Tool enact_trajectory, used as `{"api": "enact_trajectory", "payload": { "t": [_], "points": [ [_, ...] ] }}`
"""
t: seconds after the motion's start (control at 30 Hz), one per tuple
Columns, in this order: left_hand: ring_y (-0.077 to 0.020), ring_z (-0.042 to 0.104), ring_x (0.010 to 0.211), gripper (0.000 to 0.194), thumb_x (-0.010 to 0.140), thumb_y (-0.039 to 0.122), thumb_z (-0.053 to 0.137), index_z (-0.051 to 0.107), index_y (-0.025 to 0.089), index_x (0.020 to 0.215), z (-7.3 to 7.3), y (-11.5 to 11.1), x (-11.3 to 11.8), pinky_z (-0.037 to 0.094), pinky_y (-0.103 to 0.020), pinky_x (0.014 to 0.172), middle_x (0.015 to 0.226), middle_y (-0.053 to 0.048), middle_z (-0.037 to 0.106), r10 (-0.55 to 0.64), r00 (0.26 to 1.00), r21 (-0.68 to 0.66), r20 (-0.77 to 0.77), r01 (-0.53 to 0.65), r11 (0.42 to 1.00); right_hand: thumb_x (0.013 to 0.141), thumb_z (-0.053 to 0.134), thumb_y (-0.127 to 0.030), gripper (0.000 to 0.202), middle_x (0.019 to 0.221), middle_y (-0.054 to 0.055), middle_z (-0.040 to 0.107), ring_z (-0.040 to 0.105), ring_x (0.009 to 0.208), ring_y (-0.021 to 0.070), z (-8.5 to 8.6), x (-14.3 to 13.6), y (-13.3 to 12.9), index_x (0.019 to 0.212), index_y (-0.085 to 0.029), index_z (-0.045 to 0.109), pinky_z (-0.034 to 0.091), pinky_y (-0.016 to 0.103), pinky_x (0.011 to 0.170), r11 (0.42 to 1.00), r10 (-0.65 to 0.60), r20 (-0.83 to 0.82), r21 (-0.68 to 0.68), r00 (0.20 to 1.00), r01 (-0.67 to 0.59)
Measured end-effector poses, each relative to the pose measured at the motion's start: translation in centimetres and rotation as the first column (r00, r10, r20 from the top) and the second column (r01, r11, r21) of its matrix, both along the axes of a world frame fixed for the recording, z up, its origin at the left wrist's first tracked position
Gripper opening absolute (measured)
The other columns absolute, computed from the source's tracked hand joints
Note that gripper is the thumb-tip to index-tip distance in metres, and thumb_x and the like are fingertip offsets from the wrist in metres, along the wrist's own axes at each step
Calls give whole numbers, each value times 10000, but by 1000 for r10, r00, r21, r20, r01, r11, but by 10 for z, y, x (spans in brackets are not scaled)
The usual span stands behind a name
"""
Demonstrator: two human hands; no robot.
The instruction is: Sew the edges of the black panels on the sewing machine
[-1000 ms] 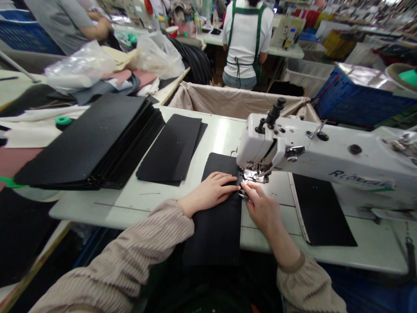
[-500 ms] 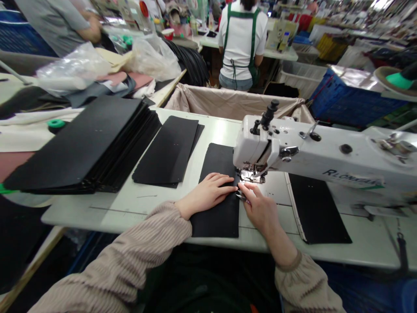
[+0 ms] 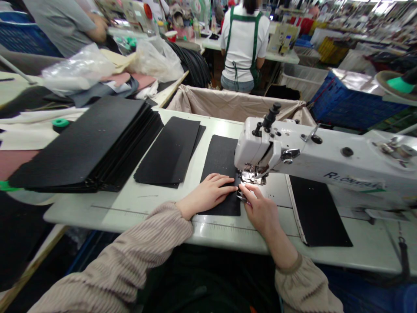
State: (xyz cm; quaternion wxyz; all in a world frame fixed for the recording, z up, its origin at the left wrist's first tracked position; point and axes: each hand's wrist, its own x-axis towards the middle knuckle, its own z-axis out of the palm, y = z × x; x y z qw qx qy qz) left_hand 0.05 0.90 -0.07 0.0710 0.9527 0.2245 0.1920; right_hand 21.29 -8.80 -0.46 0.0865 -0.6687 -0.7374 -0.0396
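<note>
A black panel (image 3: 221,152) lies flat with its right edge under the needle area of the white sewing machine (image 3: 293,143). My left hand (image 3: 211,193) rests on this panel, fingers stretched towards the presser foot (image 3: 252,177). Just right of the panel's edge, my right hand (image 3: 259,206) has its fingertips at the edge in front of the foot, closed around small metal snips (image 3: 242,198). Another black panel (image 3: 317,211) with a pale strip along its left side lies under the machine arm.
Left on the table (image 3: 124,217) are a tall stack of black panels (image 3: 84,139) and a smaller pile (image 3: 169,150). Behind the table hangs a beige cloth bin (image 3: 234,104). A person in a green apron (image 3: 243,43) stands beyond, another person (image 3: 65,26) at upper left.
The black panel under my left hand has slid away from me, past the foot, and its near edge is farther from the table's front. Both hands stay nearly in place.
</note>
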Motion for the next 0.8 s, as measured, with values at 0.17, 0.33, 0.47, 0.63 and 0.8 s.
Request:
{"api": "enact_trajectory", "payload": {
  "t": [0.17, 0.33, 0.47, 0.63, 0.8],
  "points": [
    [-245, 486, 1254, 345, 988, 245, 489, 605, 287, 1310, -2, 0, 0, 388, -430, 1063, 1381, -53, 558, 15, 1000, 1, 21, -15, 1000, 912, 499, -205, 559, 1413, -7, 547, 682, 866, 171, -1, 0, 0, 1449, -359, 459, 549, 283, 651, 1000, 0, 7, 6, 1000, 0],
    [-241, 495, 1247, 344, 983, 230, 491, 607, 277, 1303, -3, -1, 1, 398, -428, 1052, 1369, -51, 569, 34, 999, -7, 42, -33, 999, 930, 487, -219, 532, 1410, 2, 551, 683, 864, 169, -1, -1, 0, 1443, -358, 469, 552, 279, 660, 1000, 0, 15, 23, 1000, 0],
    [-239, 499, 1244, 340, 984, 229, 489, 605, 261, 1302, -3, -1, 2, 397, -426, 1054, 1367, -50, 572, 40, 998, -8, 52, -40, 999, 930, 489, -221, 529, 1406, -15, 554, 684, 844, 165, -1, -1, 0, 1441, -356, 469, 547, 281, 636, 1000, 3, 16, 26, 1000, -3],
    [-239, 504, 1247, 338, 985, 242, 492, 599, 263, 1305, -3, -1, 2, 400, -429, 1056, 1366, -48, 577, 54, 997, -16, 59, -53, 998, 925, 498, -220, 535, 1405, -6, 557, 684, 831, 161, -1, 0, 0, 1442, -353, 470, 542, 275, 629, 1000, 0, 25, 29, 1000, -1],
    [-224, 504, 1277, 340, 997, 269, 472, 586, 262, 1317, -3, -1, 3, 392, -431, 1087, 1389, -52, 567, 103, 993, -34, 58, -101, 994, 943, 473, -234, 506, 1413, -6, 555, 685, 880, 176, -1, 1, -1, 1438, -341, 477, 547, 279, 660, 1000, 10, -11, 29, 1000, -10]
  ]
}}
